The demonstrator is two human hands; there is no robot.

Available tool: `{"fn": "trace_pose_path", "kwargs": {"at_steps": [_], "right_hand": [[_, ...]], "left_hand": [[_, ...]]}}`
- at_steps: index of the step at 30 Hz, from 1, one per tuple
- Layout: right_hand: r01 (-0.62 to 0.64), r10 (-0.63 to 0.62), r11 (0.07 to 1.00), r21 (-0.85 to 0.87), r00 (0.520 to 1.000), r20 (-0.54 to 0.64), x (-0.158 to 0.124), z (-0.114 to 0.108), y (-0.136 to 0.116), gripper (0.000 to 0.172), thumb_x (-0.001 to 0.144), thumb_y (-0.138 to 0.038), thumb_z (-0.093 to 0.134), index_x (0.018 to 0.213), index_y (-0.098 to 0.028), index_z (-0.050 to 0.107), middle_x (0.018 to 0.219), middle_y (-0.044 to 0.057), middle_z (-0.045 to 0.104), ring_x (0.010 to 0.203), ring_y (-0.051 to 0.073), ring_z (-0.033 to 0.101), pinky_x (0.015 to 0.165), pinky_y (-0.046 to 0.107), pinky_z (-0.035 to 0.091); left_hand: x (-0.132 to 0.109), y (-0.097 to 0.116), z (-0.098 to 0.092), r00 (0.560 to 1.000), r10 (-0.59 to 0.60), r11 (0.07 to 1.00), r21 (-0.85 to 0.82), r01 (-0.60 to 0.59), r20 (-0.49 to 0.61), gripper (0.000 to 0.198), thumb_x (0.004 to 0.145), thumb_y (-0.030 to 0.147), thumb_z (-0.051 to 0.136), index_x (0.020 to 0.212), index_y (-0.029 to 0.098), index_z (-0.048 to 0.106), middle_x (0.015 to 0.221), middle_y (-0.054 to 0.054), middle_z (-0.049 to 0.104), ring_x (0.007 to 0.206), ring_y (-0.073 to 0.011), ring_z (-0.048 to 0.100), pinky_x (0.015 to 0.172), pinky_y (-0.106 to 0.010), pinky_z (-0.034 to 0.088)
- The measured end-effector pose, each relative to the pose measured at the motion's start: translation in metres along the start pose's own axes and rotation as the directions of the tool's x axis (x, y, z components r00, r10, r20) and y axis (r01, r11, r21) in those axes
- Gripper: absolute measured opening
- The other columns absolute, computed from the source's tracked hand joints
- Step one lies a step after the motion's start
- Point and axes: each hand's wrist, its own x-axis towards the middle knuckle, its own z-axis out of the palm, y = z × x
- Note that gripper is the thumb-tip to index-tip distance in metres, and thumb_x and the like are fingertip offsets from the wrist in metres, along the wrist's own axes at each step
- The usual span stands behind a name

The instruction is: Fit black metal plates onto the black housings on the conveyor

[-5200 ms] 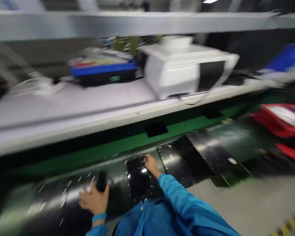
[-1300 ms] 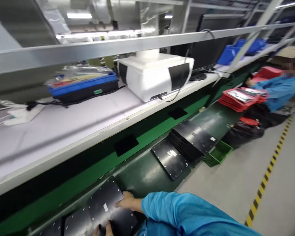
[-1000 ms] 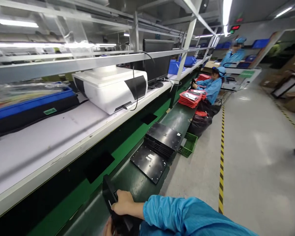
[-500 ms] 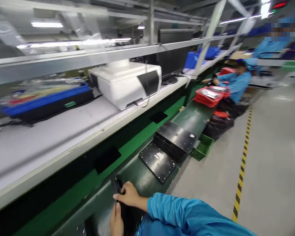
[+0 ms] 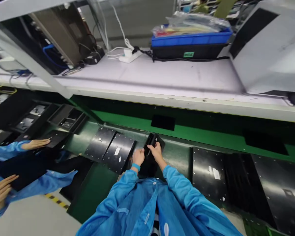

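My left hand (image 5: 138, 156) and my right hand (image 5: 155, 151) are both closed on a black metal panel (image 5: 149, 157) that stands tilted up off the green conveyor belt (image 5: 175, 157). The left hand grips its left edge, the right hand its upper part, with the fingers over the top. Two flat black panels (image 5: 109, 151) with white labels lie on the belt just left of my hands. Another flat black panel (image 5: 209, 174) lies to the right. My blue sleeves fill the bottom of the view.
A white shelf (image 5: 147, 78) runs above the belt with a blue-lidded bin (image 5: 190, 42), a power strip (image 5: 128, 56) and a white machine (image 5: 270, 49). At the left, a co-worker in blue rests a hand (image 5: 35, 143) on black parts; trays of black parts (image 5: 27, 114) stand beyond.
My view has swung from the right end of the line to straight ahead and left. Both hands still hold the black panel, now raised more upright in front of me.
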Motion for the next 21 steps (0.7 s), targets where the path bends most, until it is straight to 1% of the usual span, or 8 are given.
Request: {"fn": "trace_pose_path", "kwargs": {"at_steps": [4, 8, 11, 12, 14, 17, 19, 21], "right_hand": [[0.054, -0.072, 0.987, 0.155, 0.99, 0.117, -0.005, -0.037, 0.013, 0.035, 0.068, -0.046, 0.07, 0.091, -0.024, 0.055, 0.083, 0.0, 0.061, 0.082, 0.02, 0.057, 0.077, 0.03, 0.047], [0.017, -0.008, 0.982, 0.19, 0.999, -0.044, 0.004, -0.102, 0.036, 0.046, 0.069, -0.052, 0.067, 0.104, -0.022, 0.068, 0.096, 0.005, 0.073, 0.099, 0.026, 0.066, 0.092, 0.036, 0.05], [-0.183, 0.17, 0.979, -0.085, 0.975, -0.141, 0.017, -0.15, 0.052, 0.048, 0.079, -0.052, 0.058, 0.11, -0.018, 0.074, 0.101, 0.011, 0.077, 0.107, 0.032, 0.069, 0.093, 0.039, 0.052], [-0.272, 0.232, 0.934, -0.232, 0.955, -0.185, 0.022, -0.163, 0.056, 0.047, 0.081, -0.05, 0.058, 0.111, -0.017, 0.075, 0.101, 0.013, 0.077, 0.107, 0.033, 0.07, 0.091, 0.04, 0.053], [-0.395, 0.305, 0.764, -0.51, 0.918, -0.253, 0.031, -0.179, 0.064, 0.045, 0.083, -0.046, 0.062, 0.114, -0.015, 0.075, 0.105, 0.017, 0.077, 0.108, 0.035, 0.071, 0.088, 0.04, 0.054], [-0.377, 0.321, 0.533, -0.757, 0.918, -0.231, 0.048, -0.19, 0.071, 0.04, 0.088, -0.045, 0.065, 0.113, -0.016, 0.076, 0.108, 0.02, 0.077, 0.109, 0.036, 0.073, 0.088, 0.041, 0.055], [-0.297, 0.285, 0.467, -0.833, 0.942, -0.176, 0.065, -0.191, 0.068, 0.036, 0.093, -0.047, 0.061, 0.106, -0.019, 0.078, 0.107, 0.019, 0.077, 0.108, 0.036, 0.073, 0.088, 0.041, 0.055], [-0.239, 0.243, 0.457, -0.857, 0.96, -0.139, 0.093, -0.189, 0.057, 0.035, 0.096, -0.048, 0.058, 0.106, -0.023, 0.079, 0.11, 0.016, 0.077, 0.11, 0.034, 0.073, 0.091, 0.04, 0.055]], "left_hand": [[0.015, -0.028, -0.023, 0.98, -0.081, 0.993, 0.071, 0.095, -0.181, 0.031, 0.101, 0.037, 0.053, 0.089, 0.019, 0.075, 0.1, -0.021, 0.077, 0.109, -0.0371, 0.071, 0.097, -0.044, 0.047], [0.028, -0.07, -0.065, 0.948, -0.044, 0.975, 0.194, 0.11, -0.314, 0.041, 0.105, 0.037, 0.042, 0.094, 0.018, 0.076, 0.1, -0.019, 0.078, 0.101, -0.033, 0.071, 0.086, -0.038, 0.049], [0.047, -0.1, -0.102, 0.922, -0.081, 0.972, 0.174, 0.157, -0.38, 0.041, 0.102, 0.039, 0.042, 0.09, 0.018, 0.076, 0.095, -0.016, 0.078, 0.096, -0.0316, 0.069, 0.079, -0.036, 0.048], [0.055, -0.108, -0.112, 0.915, -0.092, 0.972, 0.164, 0.168, -0.392, 0.041, 0.102, 0.04, 0.042, 0.087, 0.019, 0.075, 0.092, -0.015, 0.077, 0.093, -0.0307, 0.068, 0.078, -0.036, 0.047], [0.069, -0.122, -0.13, 0.915, -0.09, 0.973, 0.16, 0.165, -0.393, 0.041, 0.1, 0.041, 0.042, 0.083, 0.019, 0.073, 0.085, -0.012, 0.075, 0.089, -0.0286, 0.066, 0.076, -0.034, 0.047], [0.087, -0.131, -0.145, 0.928, -0.067, 0.975, 0.172, 0.138, -0.365, 0.041, 0.099, 0.042, 0.044, 0.077, 0.02, 0.07, 0.077, -0.009, 0.071, 0.084, -0.0264, 0.064, 0.075, -0.034, 0.046], [0.095, -0.132, -0.149, 0.922, -0.068, 0.973, 0.18, 0.146, -0.382, 0.039, 0.098, 0.045, 0.047, 0.078, 0.02, 0.071, 0.077, -0.009, 0.07, 0.083, -0.0269, 0.064, 0.077, -0.035, 0.047], [0.1, -0.13, -0.15, 0.883, -0.08, 0.966, 0.184, 0.184, -0.463, 0.033, 0.094, 0.044, 0.053, 0.083, 0.02, 0.073, 0.079, -0.01, 0.071, 0.086, -0.0288, 0.064, 0.08, -0.038, 0.049]]}}
